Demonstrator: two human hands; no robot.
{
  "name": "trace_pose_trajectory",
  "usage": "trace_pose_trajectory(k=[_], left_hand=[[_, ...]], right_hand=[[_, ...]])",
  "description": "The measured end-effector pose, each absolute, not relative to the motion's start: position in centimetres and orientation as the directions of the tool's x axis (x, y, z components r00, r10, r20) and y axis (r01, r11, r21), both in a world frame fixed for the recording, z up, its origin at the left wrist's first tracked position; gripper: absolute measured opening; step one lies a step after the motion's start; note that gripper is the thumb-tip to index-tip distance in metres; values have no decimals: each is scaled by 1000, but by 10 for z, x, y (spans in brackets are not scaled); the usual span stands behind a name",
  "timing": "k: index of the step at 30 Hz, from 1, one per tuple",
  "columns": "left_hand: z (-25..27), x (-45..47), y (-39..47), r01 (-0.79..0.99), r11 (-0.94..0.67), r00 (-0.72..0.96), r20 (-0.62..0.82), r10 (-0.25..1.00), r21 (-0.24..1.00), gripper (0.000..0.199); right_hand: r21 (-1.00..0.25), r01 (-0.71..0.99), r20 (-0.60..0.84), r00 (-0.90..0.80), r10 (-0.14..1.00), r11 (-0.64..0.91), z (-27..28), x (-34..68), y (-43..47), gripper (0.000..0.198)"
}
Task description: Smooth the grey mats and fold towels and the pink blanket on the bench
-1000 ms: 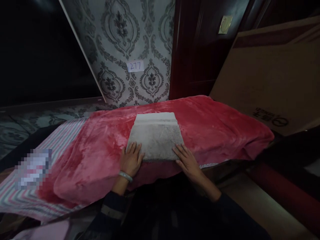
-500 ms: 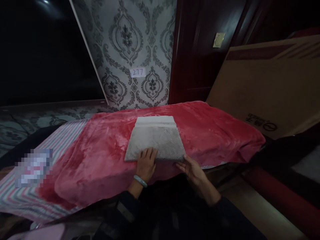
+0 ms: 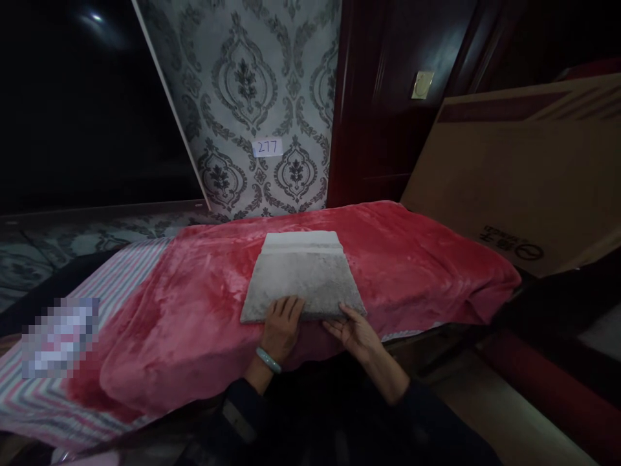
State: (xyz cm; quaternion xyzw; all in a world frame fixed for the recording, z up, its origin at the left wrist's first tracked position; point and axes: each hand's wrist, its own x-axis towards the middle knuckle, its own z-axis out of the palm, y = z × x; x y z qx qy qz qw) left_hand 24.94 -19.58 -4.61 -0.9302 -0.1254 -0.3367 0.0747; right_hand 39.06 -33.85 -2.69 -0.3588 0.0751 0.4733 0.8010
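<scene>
A grey folded towel-like cloth [image 3: 301,275] lies flat on a red plush blanket [image 3: 208,291], with a paler band across its far end. On the cloth's near edge, left of the middle, my left hand [image 3: 283,320] rests with fingers stretched flat over the top; a pale green bangle [image 3: 268,360] circles that wrist. My right hand [image 3: 354,331] grips the same edge near its right corner, thumb on top and fingers beneath.
A striped sheet [image 3: 111,278] shows at the left, with a blurred patch on it. Behind stand a dark screen [image 3: 87,116] and a patterned wall with a "277" label [image 3: 267,147]. A large cardboard box [image 3: 524,175] leans at the right.
My right hand has shifted left along the near edge, away from the corner, its thumb now on top of the cloth. My left hand stays on the cloth. The view has tilted slightly.
</scene>
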Motion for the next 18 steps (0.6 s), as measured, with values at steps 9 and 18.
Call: trace_pose_trajectory(k=[9, 18], left_hand=[[-22, 239, -186, 81, -987, 822, 551, 144, 136, 41], [17, 214, -86, 53, -46, 393, 22, 919, 998, 32]], right_hand=[[-561, -789, -229, 438, 869, 250, -39, 443, -361, 24], [-691, -718, -75, 180, 981, 79, -32, 511, -346, 39]])
